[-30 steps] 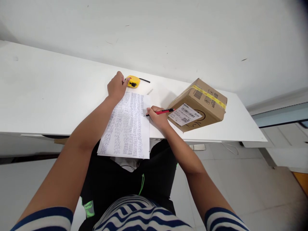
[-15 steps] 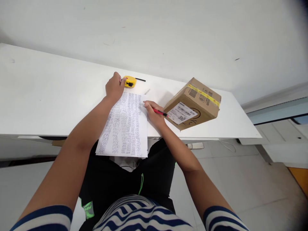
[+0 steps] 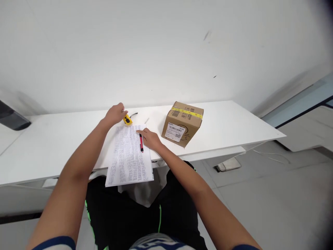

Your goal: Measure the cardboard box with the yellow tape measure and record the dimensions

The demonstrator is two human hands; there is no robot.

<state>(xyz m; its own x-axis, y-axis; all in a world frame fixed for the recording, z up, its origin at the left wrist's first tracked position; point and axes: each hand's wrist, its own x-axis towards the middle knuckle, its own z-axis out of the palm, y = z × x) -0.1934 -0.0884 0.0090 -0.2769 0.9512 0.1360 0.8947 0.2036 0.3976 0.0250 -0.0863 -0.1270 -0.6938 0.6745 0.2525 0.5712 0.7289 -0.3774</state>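
Observation:
My left hand (image 3: 116, 113) is closed on a yellow tape measure (image 3: 127, 120) just beyond the top edge of a paper sheet. A black wrist strap trails from the tape measure. The sheet (image 3: 127, 166), filled with columns of small blue handwriting, overhangs the front edge of the table. Resting over the sheet's upper right part, my right hand (image 3: 151, 139) has its index finger stretched out. A red and black pen (image 3: 141, 143) lies on the sheet along the thumb side of that hand, its upper end close to the fingers.
To the right of my right hand stands a taped cardboard box (image 3: 184, 121) with a white label. The white table (image 3: 221, 128) meets a wall at the back. A dark object (image 3: 13, 116) is at the far left.
The view has tilted up and shifted. My right hand has moved further over the sheet, and the pen that lay across it is now down on the paper. The left hand has turned the tape measure.

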